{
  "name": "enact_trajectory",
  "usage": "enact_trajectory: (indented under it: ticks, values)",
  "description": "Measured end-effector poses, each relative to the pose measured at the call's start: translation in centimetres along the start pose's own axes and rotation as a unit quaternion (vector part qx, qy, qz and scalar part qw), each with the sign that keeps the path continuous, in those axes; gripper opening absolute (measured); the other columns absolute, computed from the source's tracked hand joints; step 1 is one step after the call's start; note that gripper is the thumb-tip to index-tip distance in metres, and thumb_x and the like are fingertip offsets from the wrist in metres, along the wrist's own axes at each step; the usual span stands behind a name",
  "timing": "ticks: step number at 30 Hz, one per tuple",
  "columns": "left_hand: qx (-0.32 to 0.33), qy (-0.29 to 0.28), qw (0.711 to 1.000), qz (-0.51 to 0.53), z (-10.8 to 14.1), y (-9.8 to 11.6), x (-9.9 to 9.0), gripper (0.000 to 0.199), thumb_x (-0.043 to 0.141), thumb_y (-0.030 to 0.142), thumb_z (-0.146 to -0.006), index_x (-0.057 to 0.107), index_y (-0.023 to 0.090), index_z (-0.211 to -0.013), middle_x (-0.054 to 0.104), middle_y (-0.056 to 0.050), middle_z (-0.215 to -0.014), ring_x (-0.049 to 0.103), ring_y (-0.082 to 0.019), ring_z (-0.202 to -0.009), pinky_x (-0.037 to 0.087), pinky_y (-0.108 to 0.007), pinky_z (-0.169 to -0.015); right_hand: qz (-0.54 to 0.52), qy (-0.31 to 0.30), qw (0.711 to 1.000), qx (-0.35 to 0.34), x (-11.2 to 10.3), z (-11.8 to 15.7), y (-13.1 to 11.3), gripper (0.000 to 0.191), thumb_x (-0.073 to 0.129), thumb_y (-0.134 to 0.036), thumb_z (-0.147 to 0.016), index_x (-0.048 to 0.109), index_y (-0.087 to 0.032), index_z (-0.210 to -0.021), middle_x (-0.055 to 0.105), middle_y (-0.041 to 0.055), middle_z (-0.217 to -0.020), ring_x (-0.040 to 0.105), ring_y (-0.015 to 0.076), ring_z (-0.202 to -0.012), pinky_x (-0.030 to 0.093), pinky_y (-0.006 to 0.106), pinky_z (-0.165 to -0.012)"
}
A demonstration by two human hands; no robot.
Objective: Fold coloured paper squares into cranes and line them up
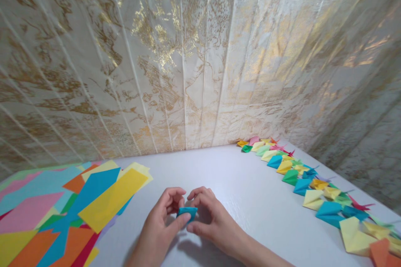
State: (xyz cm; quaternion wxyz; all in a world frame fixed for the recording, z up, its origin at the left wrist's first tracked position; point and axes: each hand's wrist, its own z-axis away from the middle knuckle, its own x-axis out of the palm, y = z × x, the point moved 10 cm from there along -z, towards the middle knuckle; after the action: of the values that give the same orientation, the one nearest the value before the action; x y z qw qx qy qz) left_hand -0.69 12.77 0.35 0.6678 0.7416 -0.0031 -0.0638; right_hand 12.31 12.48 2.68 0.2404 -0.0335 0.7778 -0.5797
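Note:
A small folded piece of blue paper is held just above the white table, in front of me at the bottom middle. My left hand pinches it, with the thumb pressed on its near face and the fingers curled behind. Curved around the right side of the paper is my right hand, its thumb close to the lower edge and its fingers bent over the top. Whether the right fingertips press on the paper or only rest beside it, I cannot tell.
Loose coloured paper sheets lie overlapping on the left of the white table. Along the right edge runs a long row of folded paper figures in many colours. A gold-patterned curtain hangs behind the table.

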Motion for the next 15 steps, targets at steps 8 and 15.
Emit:
enact_trajectory:
  ticks: [8, 15]
  values:
    - [0.101, -0.007, 0.983, -0.151, 0.2, 1.9, 0.2, 0.010, 0.055, 0.015, -0.082, 0.058, 0.024, -0.079, 0.061, -0.001, -0.093, 0.057, -0.022, -0.097, 0.042, -0.033, -0.087, 0.262, 0.009, 0.936, -0.235, 0.4, 1.5, -3.6, 0.016, 0.051, -0.008, -0.087, 0.049, -0.023, -0.090, 0.066, 0.0027, -0.096, 0.057, 0.0179, -0.080, 0.040, 0.031, -0.075]
    - [0.131, -0.067, 0.906, -0.398, 1.7, 1.2, 2.5, 0.033, 0.042, -0.002, -0.074, 0.057, 0.024, -0.086, 0.063, -0.003, -0.093, 0.054, -0.025, -0.092, 0.040, -0.038, -0.080, 0.513, -0.069, 0.820, -0.244, 2.7, 1.5, -2.3, 0.010, 0.064, -0.018, -0.090, 0.055, -0.020, -0.086, 0.064, 0.0013, -0.083, 0.050, 0.0193, -0.074, 0.032, 0.034, -0.069]
